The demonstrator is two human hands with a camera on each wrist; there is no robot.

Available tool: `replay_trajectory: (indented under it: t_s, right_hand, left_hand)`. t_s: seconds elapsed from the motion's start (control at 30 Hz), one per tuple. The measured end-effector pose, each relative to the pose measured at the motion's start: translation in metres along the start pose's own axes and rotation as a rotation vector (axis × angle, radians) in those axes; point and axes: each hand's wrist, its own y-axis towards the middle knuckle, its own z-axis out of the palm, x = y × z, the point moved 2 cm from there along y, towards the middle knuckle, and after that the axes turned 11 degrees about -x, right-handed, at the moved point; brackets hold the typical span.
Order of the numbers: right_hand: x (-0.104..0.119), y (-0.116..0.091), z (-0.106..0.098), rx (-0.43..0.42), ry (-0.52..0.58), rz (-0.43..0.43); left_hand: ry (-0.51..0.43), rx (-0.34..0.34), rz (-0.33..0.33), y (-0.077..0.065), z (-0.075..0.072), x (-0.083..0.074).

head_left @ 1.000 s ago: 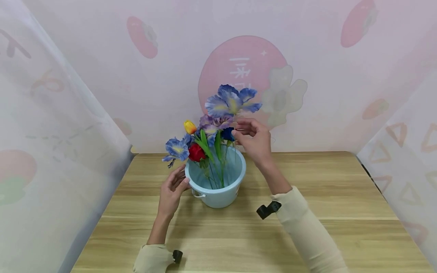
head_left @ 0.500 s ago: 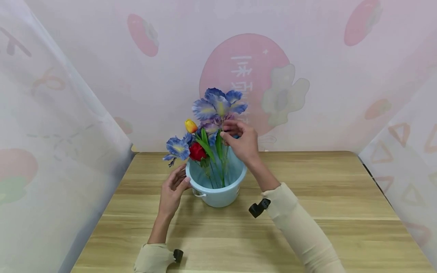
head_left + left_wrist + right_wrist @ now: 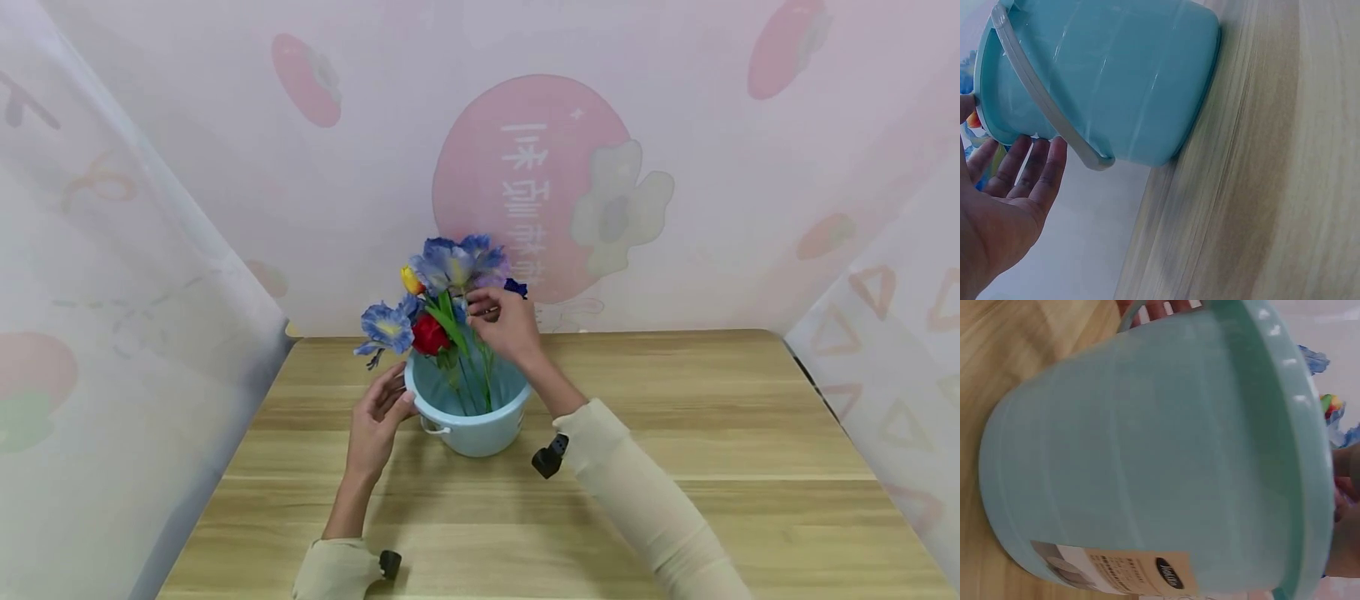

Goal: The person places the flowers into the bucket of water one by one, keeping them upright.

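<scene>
My right hand (image 3: pixel 506 325) pinches the stem of a blue artificial iris (image 3: pixel 453 265) above a light-blue bucket (image 3: pixel 476 435). In the right wrist view, the bucket's rim partly covers that hand. Fairly straight fingers of my left hand (image 3: pixel 373 429) touch the bucket's rim at its left side, with the thumb also there. Inside the bucket stand a red rose (image 3: pixel 431 335), a yellow-orange tulip (image 3: pixel 412 281), another blue iris (image 3: pixel 387 327) leaning out left, a purple flower (image 3: pixel 491 273) and a dark-blue flower (image 3: pixel 516 288). The held stem's lower end is hard to make out among the others.
The bucket stands on a wood-grain table (image 3: pixel 675 433), with a white handle (image 3: pixel 1047 103) hanging at its side. Behind the table rises a pale printed curtain (image 3: pixel 360 183). A paper label (image 3: pixel 1116 569) is stuck on the bucket's outside.
My right hand has moved left and down with the blue iris, whose bloom now sits lower, close to the tulip and in front of the purple flower. The left hand stays at the rim.
</scene>
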Motion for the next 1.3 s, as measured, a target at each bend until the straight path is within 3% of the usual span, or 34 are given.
replay_trajectory:
  t_s: [0.2,0.33,0.73,1.3]
  right_hand:
    - [-0.015,-0.005,0.009,0.122,-0.04,0.096]
    - [-0.022,-0.008,0.012,0.161,-0.048,0.113]
    - [-0.014,-0.011,0.0,0.122,-0.079,0.04]
    - [-0.011,-0.024,-0.029,0.127,-0.039,0.059]
  left_hand:
    - [0.002,-0.001,0.002,0.0,0.001,-0.001]
    - [-0.004,0.002,0.0,0.0,0.002,-0.001]
    - [-0.015,0.004,0.003,0.0,0.002,-0.001]
    - [-0.008,0.007,0.008,0.003,0.0,-0.001]
